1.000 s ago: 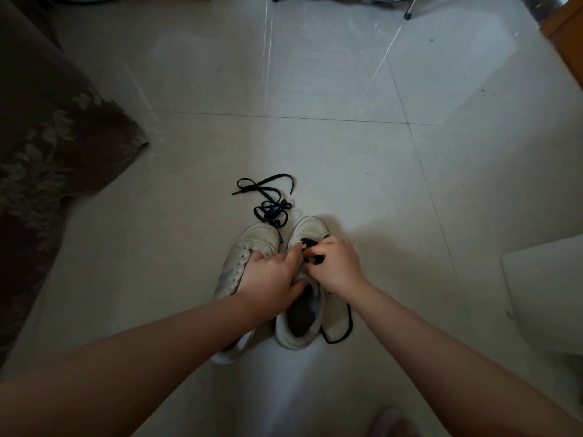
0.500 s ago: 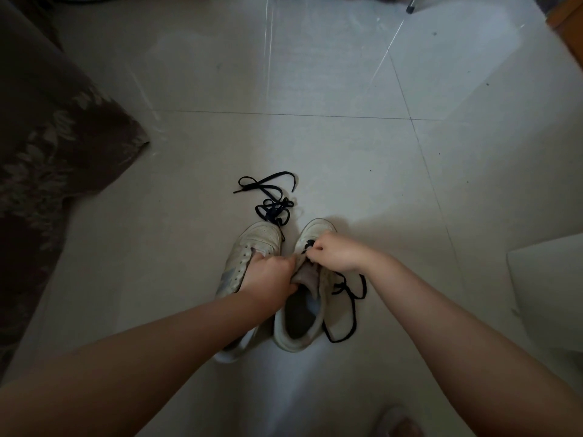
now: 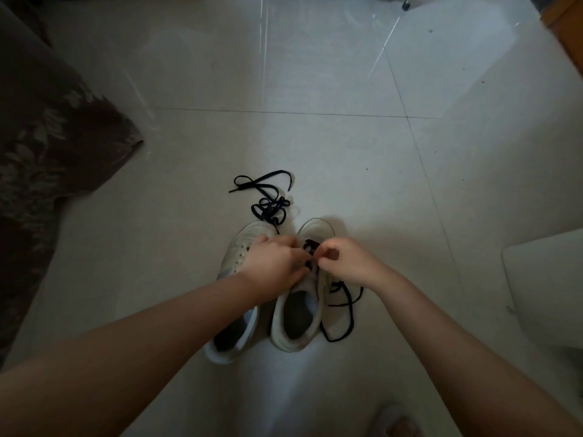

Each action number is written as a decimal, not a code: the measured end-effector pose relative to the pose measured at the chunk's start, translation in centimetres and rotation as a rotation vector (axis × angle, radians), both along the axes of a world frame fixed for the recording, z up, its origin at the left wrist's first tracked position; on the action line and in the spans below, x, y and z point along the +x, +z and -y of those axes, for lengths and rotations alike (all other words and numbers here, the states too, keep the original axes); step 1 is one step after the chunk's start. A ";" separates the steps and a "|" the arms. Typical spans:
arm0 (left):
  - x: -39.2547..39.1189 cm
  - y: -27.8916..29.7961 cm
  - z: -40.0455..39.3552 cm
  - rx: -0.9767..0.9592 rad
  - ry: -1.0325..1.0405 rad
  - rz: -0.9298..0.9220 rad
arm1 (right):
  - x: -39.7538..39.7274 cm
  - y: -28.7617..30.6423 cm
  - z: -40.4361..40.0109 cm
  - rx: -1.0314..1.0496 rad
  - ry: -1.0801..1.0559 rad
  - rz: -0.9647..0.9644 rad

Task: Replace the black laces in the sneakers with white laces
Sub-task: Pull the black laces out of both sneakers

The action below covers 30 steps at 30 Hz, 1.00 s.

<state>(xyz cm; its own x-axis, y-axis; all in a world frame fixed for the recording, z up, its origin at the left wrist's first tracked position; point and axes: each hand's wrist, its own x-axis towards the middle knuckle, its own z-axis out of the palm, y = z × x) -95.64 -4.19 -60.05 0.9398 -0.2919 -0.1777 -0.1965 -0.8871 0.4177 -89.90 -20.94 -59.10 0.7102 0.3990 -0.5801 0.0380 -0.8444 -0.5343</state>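
Observation:
Two white sneakers stand side by side on the tiled floor. The left sneaker point(image 3: 232, 339) has bare eyelets. The right sneaker point(image 3: 295, 323) still carries a black lace point(image 3: 344, 305) across its toe end, with loose loops lying on the floor to its right. My left hand point(image 3: 274, 261) rests over the gap between the shoes, fingers curled at the right sneaker's eyelets. My right hand point(image 3: 344, 261) pinches the black lace above the tongue. A second black lace point(image 3: 268, 197) lies tangled on the floor just beyond the toes.
A dark patterned fabric point(image 3: 47, 146) fills the left side. A pale flat object point(image 3: 545, 288) sits at the right edge. Wooden furniture point(image 3: 568, 23) shows at the top right corner. A foot point(image 3: 399, 425) appears at the bottom.
My right hand has shifted right and drawn back slightly with the lace. More black lace lies loose beside the right sneaker. My left hand moved up toward the eyelets.

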 end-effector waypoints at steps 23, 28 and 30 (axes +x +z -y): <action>3.0 1.5 0.3 0.286 -0.360 -0.115 | -3.2 -2.3 -0.1 -0.069 -0.002 0.350; 2.9 1.4 0.2 0.294 -0.340 -0.081 | -3.1 -2.1 -0.3 -0.110 0.032 0.342; 3.1 1.2 -0.2 0.235 -0.242 -0.144 | -3.2 -2.1 -0.3 -0.135 0.067 0.357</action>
